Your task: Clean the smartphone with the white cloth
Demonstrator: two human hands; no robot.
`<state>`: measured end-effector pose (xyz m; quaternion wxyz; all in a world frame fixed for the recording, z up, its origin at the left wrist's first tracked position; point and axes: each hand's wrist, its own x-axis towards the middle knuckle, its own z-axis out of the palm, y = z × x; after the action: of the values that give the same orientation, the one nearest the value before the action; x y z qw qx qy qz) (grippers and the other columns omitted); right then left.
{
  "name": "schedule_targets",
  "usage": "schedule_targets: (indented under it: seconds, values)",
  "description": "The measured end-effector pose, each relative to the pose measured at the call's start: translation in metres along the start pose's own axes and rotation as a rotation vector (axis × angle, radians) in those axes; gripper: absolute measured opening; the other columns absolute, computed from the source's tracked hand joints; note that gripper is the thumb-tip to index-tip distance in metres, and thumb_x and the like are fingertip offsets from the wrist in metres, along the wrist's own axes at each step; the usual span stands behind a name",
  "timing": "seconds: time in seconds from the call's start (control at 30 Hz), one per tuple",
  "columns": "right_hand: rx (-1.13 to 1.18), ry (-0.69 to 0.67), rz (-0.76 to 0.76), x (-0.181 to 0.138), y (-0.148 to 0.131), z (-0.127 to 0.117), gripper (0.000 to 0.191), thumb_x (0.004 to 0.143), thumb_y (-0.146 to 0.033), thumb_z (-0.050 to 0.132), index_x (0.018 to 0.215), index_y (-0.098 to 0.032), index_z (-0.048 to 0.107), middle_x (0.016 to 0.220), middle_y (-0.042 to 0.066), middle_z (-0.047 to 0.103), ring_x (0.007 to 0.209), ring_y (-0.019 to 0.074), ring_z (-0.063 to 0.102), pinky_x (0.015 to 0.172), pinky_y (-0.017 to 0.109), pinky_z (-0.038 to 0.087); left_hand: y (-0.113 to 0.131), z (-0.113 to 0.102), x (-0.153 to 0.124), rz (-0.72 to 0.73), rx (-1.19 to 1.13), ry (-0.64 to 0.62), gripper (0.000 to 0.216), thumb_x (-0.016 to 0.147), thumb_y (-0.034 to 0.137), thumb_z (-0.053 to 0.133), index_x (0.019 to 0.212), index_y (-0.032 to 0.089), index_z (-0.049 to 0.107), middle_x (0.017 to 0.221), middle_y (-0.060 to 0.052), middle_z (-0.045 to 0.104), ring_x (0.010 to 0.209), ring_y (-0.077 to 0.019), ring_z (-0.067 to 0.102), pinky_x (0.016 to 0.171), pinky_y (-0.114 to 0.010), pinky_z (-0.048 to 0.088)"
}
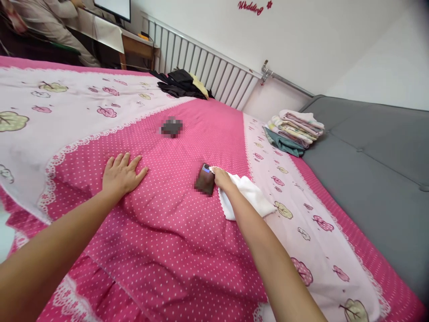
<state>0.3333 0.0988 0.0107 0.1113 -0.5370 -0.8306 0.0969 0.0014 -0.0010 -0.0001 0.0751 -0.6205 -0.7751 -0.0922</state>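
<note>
My left hand (122, 175) lies flat on the pink dotted bedspread (174, 210), its fingers spread and holding nothing. The fingers of my right hand (221, 177) are bunched on a white cloth (253, 194), which trails out to the right under my wrist. A dark smartphone (205, 181) lies on the bedspread at those fingertips, camera side up. The cloth's edge reaches the phone's upper right corner, by the camera block. Part of the phone is blurred out. Farther back sits a small dark object (172, 128), too pixelated to name.
Folded cloths (295, 127) are stacked against the grey padded headboard (365, 165). Dark clothes (182, 82) lie at the far side, before a metal railing (201, 56). At the upper left a person (43, 22) sits at a desk with a monitor (115, 8).
</note>
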Motion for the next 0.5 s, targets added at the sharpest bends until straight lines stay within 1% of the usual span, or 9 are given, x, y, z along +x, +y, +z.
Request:
schedule_targets:
  seconds: [0.1, 0.23, 0.3, 0.4, 0.5]
  values:
    - [-0.008, -0.011, 0.014, 0.006, -0.001, 0.000, 0.032, 0.090, -0.008, 0.037, 0.111, -0.012, 0.060, 0.120, 0.016, 0.062, 0.112, 0.0210, 0.057, 0.097, 0.034, 0.039, 0.000, 0.000, 0.000, -0.010, -0.004, -0.006, 0.077, 0.084, 0.062, 0.013, 0.144, 0.018, 0.033, 0.149, -0.015, 0.032, 0.138, -0.0319, 0.023, 0.111, -0.045, 0.010]
    - [0.009, 0.007, -0.020, 0.000, 0.002, 0.003, 0.037, 0.090, -0.008, 0.036, 0.121, -0.012, 0.056, 0.131, 0.015, 0.055, 0.122, 0.0188, 0.050, 0.104, 0.033, 0.034, 0.001, -0.002, -0.001, -0.008, -0.008, -0.007, 0.077, 0.084, 0.062, 0.014, 0.144, 0.018, 0.032, 0.149, -0.015, 0.032, 0.138, -0.0322, 0.023, 0.111, -0.045, 0.010]
    - [0.020, 0.013, -0.050, -0.007, 0.005, 0.005, 0.040, 0.089, -0.008, 0.036, 0.125, -0.014, 0.054, 0.137, 0.011, 0.051, 0.127, 0.0164, 0.045, 0.107, 0.032, 0.032, 0.001, -0.002, -0.001, -0.008, 0.000, -0.005, 0.077, 0.084, 0.062, 0.014, 0.144, 0.018, 0.032, 0.149, -0.015, 0.032, 0.138, -0.0322, 0.024, 0.111, -0.045, 0.010]
    - [0.061, 0.017, -0.102, -0.023, 0.006, 0.007, 0.047, 0.087, -0.005, 0.034, 0.127, -0.017, 0.054, 0.138, 0.004, 0.051, 0.130, 0.0140, 0.042, 0.109, 0.032, 0.030, 0.001, -0.003, -0.001, -0.012, 0.013, -0.013, 0.077, 0.084, 0.062, 0.013, 0.144, 0.018, 0.031, 0.150, -0.015, 0.031, 0.139, -0.0315, 0.023, 0.111, -0.045, 0.010]
    - [0.132, 0.016, -0.164, -0.043, 0.003, 0.009, 0.052, 0.083, -0.002, 0.033, 0.128, -0.016, 0.054, 0.137, 0.003, 0.051, 0.130, 0.0144, 0.043, 0.111, 0.033, 0.029, 0.001, -0.003, -0.002, -0.020, 0.024, -0.024, 0.076, 0.084, 0.062, 0.013, 0.145, 0.019, 0.030, 0.150, -0.014, 0.031, 0.139, -0.0307, 0.022, 0.111, -0.044, 0.010]
